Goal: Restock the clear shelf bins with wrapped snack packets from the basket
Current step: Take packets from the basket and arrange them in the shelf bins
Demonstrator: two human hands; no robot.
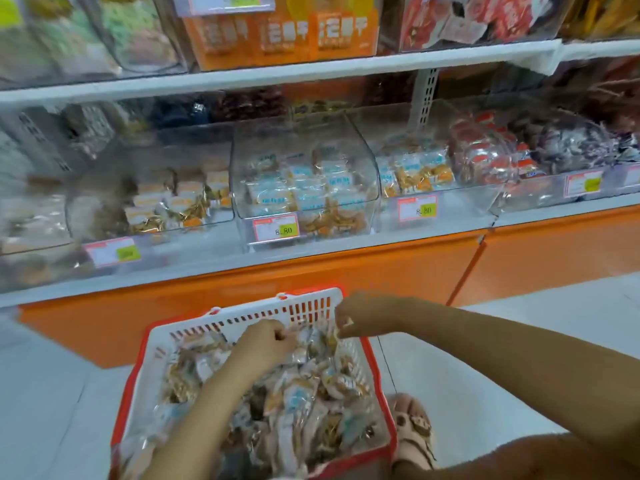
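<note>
Wrapped snack packets (298, 400), small, crinkly and shiny in clear, pale blue and gold film, lie in a loose heap in a white plastic basket with a red rim (249, 311). The basket sits on the pale floor (62, 393), just in front of the shelf's orange base.

Both hands are down at the far end of the basket. The left hand (266, 341) has its fingers curled round some packets on top of the heap, near the far wall. The right hand (360, 317) is at the far right corner, and its fingertips pinch the edge of one packet. The hands are near each other but not touching.

This looks like the picking-up step. A handful is being gathered, and nothing has gone up to the shelf yet. Next, the handful has to be lifted into the clear, curved plastic bin (304, 181) right above. That bin holds the same blue and orange packets and has a pink price tag (275, 229) on its front. It looks to have room left.

The film is slippery and the packets are light, so a loose grip could let some drop. The white shelf (311, 252) holds more clear bins on each side. A foot in a tan sandal (414, 424) rests by the basket's right edge.
</note>
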